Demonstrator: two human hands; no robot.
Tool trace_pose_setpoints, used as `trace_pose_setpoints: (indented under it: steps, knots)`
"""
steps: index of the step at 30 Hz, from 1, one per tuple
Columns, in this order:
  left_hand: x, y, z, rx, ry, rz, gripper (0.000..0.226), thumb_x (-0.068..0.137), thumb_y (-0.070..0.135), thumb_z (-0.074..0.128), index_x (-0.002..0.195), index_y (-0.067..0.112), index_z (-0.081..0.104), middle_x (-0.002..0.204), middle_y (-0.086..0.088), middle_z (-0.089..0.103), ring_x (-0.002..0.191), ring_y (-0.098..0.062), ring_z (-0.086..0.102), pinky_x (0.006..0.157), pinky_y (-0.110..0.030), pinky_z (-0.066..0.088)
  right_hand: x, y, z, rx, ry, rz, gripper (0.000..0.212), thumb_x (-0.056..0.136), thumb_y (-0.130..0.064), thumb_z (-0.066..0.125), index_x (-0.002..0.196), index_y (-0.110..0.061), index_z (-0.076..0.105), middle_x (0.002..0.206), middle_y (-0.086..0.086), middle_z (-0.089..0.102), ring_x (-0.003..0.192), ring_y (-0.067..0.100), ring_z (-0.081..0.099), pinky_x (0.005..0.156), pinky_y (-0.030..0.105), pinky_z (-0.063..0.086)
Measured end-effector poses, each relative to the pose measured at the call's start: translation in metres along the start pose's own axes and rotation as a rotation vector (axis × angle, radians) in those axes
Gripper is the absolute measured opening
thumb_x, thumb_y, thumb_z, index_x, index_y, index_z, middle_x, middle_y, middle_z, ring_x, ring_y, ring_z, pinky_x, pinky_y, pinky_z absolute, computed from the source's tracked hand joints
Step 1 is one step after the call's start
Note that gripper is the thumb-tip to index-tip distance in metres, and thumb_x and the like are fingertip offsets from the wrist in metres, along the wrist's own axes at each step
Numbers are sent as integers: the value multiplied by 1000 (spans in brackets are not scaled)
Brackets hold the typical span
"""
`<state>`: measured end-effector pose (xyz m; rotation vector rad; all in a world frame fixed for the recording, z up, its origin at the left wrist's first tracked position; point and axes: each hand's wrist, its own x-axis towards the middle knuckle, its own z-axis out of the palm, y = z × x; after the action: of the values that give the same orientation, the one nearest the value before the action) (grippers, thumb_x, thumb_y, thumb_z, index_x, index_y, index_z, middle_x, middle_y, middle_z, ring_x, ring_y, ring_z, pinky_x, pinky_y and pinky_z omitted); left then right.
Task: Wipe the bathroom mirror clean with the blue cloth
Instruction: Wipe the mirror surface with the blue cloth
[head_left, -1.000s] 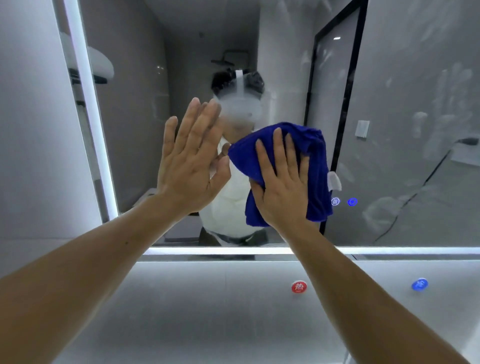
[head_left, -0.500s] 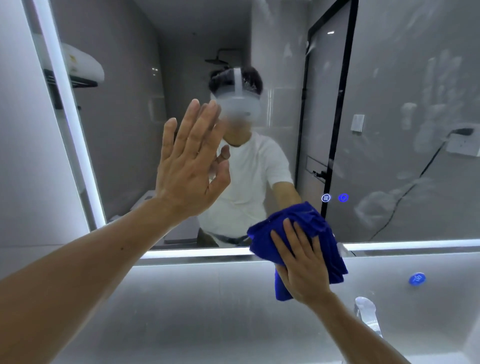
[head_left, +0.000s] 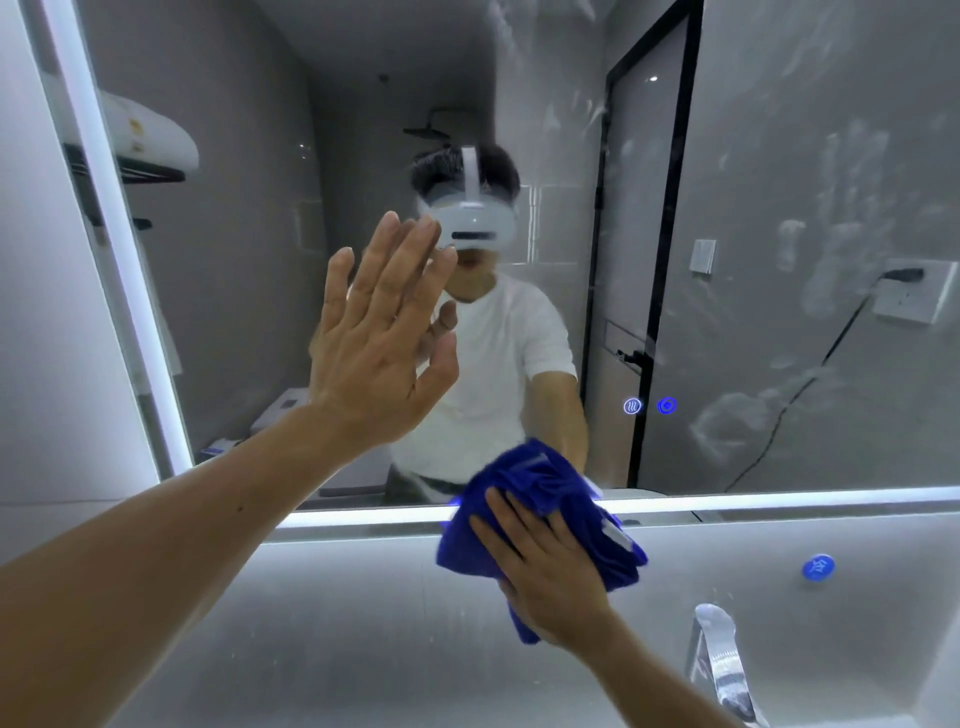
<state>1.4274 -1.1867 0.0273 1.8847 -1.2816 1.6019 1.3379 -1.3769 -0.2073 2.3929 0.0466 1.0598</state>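
The bathroom mirror (head_left: 779, 156) fills the upper view, with a lit strip along its left and bottom edges. Handprint smears show on its right half. My left hand (head_left: 379, 343) lies flat on the glass left of centre, fingers straight and pointing up. My right hand (head_left: 545, 566) presses the bunched blue cloth (head_left: 540, 483) against the mirror's bottom edge and the wall just below it, fingers spread over the cloth. Part of the cloth hangs under my palm.
A chrome faucet (head_left: 719, 665) rises at the lower right. A round blue tap marker (head_left: 817, 567) sits on the wall below the mirror. Two small lit touch icons (head_left: 649, 406) glow on the glass right of centre. A pale wall borders the mirror's left side.
My right hand has dragged the cloth down from the mirror's middle to its bottom edge and onto the wall below. The left hand has stayed flat on the glass.
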Motion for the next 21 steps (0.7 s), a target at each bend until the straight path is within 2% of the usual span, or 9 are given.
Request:
trace_pose_setpoints:
  steps: [2,5,9,15,18,21]
  knots:
    - [-2,-2,-1,5,-17,3,58,96,31,34,149,6,36,159,-16,26,149,-34,16,116,-62,15,-21,15,6,-13,-5,58,66,84,-32,50,148,-19,36,161,6,13,141,26,31,115,47,18]
    - [-2,-1,-2,11,-34,-6,59,96,31,33,150,6,35,159,-15,25,149,-34,16,117,-61,14,-27,30,2,-1,-3,114,63,85,-33,48,146,-18,38,158,8,24,142,27,28,117,47,14]
    - [0,5,-1,-3,-21,0,59,95,31,35,148,5,36,157,-17,26,147,-35,18,116,-62,17,13,11,-19,131,76,296,67,91,-35,47,152,-19,27,160,9,20,146,29,22,120,46,5]
    - [-3,7,6,25,-33,-1,60,96,32,35,150,7,35,159,-14,24,149,-32,15,118,-59,14,89,7,-45,143,141,201,65,95,-35,43,155,-20,22,163,8,14,150,26,7,121,47,2]
    - [-9,7,12,31,-40,10,60,97,34,34,151,8,35,160,-14,24,150,-31,14,119,-57,12,70,11,-33,97,165,135,68,92,-33,47,154,-21,23,162,7,17,149,25,11,120,46,4]
    - [-16,7,17,36,-53,31,60,97,36,32,151,9,34,161,-13,23,150,-30,13,121,-54,7,27,22,-13,41,137,106,67,89,-32,51,152,-22,28,159,6,22,146,25,21,117,47,15]
